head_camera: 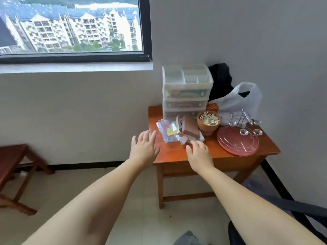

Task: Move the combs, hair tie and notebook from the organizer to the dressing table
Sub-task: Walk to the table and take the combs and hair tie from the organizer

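— So where is the organizer [186, 91]?

— At the back of the small wooden table [177, 152] in the corner, against the wall. It is a translucent white plastic unit with three drawers stacked under an open top tray split into compartments. The top drawer shows something colourful and flat through its front; the drawers below show only dim shapes. I cannot make out combs, a hair tie or a notebook as such.

— Any label or writing on it?

— None that can be read; the drawer fronts are too blurred.

— And the hands?

— The left hand [144, 147] hovers at the table's left front corner, fingers spread apart, holding nothing. The right hand [199, 152] is over the table's front edge, fingers loosely curled and apart, fingertips near a clutter of clear plastic bags [166, 129] and a brown box [190, 127] in front of the organizer. It grips nothing.

— What else sits there?

— A terracotta pot [208, 123] filled with small pale pieces just beside the organizer, a round red plate [238, 143], metal springs [245, 117], a white plastic bag [237, 101] and a black bag [220, 80] behind.
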`<state>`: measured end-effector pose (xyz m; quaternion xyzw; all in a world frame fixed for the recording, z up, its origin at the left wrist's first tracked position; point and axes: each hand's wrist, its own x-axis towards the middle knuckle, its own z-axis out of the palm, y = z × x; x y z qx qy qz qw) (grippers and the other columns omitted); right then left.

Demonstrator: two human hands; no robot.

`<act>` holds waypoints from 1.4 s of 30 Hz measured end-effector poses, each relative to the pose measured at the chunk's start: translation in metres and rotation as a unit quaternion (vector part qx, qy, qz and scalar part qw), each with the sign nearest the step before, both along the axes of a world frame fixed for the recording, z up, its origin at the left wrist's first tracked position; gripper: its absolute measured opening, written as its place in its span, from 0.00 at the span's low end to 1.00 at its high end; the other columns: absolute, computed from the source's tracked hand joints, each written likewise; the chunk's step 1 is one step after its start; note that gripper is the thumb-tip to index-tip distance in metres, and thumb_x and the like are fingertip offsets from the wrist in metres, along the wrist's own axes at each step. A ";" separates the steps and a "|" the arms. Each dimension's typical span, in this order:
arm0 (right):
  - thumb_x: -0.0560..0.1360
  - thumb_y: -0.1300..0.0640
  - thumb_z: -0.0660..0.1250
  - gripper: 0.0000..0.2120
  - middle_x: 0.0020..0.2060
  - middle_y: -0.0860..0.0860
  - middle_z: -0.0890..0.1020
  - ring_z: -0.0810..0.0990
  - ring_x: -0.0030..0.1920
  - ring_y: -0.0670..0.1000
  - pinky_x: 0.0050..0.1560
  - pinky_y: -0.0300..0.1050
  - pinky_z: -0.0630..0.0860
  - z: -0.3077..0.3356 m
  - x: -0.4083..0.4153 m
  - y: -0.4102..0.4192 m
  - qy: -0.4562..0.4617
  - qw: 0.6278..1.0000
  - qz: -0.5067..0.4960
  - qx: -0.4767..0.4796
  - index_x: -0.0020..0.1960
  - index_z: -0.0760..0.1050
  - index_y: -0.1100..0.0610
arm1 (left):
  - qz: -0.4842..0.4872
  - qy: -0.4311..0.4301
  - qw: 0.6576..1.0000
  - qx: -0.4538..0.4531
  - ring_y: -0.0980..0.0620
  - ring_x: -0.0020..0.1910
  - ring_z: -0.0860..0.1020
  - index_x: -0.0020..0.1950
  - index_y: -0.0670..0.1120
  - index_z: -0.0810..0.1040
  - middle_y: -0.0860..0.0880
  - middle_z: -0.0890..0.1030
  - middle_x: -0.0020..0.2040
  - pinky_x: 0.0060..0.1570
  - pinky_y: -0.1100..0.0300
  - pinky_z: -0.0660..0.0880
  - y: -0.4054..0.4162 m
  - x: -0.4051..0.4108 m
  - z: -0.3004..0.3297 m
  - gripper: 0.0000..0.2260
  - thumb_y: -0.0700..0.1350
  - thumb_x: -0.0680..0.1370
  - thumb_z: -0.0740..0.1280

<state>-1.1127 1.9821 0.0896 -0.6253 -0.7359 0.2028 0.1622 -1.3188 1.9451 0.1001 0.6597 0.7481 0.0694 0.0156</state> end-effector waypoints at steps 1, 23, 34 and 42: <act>0.80 0.49 0.51 0.20 0.67 0.58 0.70 0.67 0.66 0.58 0.64 0.52 0.65 0.004 -0.005 0.024 0.044 0.999 -0.012 -0.014 0.66 0.68 0.58 | -0.006 -0.009 1.000 0.009 0.46 0.75 0.54 0.75 0.50 0.49 0.45 0.56 0.76 0.73 0.43 0.51 0.025 -0.002 0.005 0.26 0.56 0.79 0.49; 0.74 0.69 0.50 0.16 0.37 0.53 0.77 0.77 0.36 0.50 0.35 0.43 0.74 0.036 -0.060 0.251 0.646 0.662 -0.279 -0.258 0.48 0.74 0.58 | -0.028 -0.242 0.949 0.200 0.45 0.50 0.76 0.56 0.49 0.77 0.45 0.75 0.55 0.45 0.60 0.68 0.272 -0.028 0.046 0.09 0.46 0.78 0.60; 0.74 0.69 0.53 0.14 0.37 0.53 0.78 0.78 0.34 0.50 0.33 0.42 0.75 0.021 -0.039 0.166 0.597 0.701 -0.325 -0.217 0.42 0.74 0.56 | -0.024 -0.289 0.946 0.146 0.47 0.53 0.75 0.59 0.49 0.76 0.46 0.74 0.58 0.46 0.58 0.71 0.269 -0.027 0.056 0.12 0.49 0.79 0.58; 0.76 0.64 0.55 0.12 0.36 0.53 0.81 0.78 0.30 0.47 0.27 0.37 0.70 0.063 -0.010 0.166 0.373 0.852 -0.110 -0.350 0.46 0.78 0.59 | -0.081 -0.114 0.974 0.179 0.41 0.65 0.67 0.64 0.46 0.69 0.42 0.70 0.64 0.67 0.47 0.63 0.240 -0.005 0.062 0.17 0.47 0.76 0.63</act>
